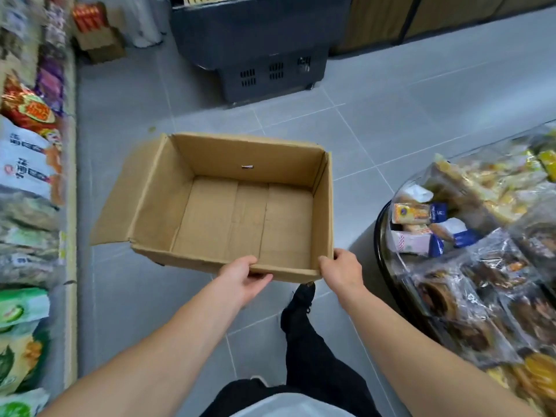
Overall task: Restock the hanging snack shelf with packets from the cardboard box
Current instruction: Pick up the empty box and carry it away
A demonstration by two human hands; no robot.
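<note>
grey floor tiles (376, 94) run under me. ahead stands a dark blue cabinet (252, 46) with vent slots low on its front. far left, a small carton (99, 40) sits on the floor, red packs on top. to my right, a round display table (379, 236) is heaped with wrapped cakes and biscuits. my black shoe (301, 299) points forward.

I had one view only, the head camera, worn high and pitched steeply down toward 12 o'clock. It sat close above both forearms, with the cardboard box (240, 206) near centre. Wide-angle bending curved the snack shelf (30, 176) along 9 o'clock and the round display table (379, 236) at 3 o'clock. Floor tiles (391, 94) filled the far field toward 12 o'clock.
</note>
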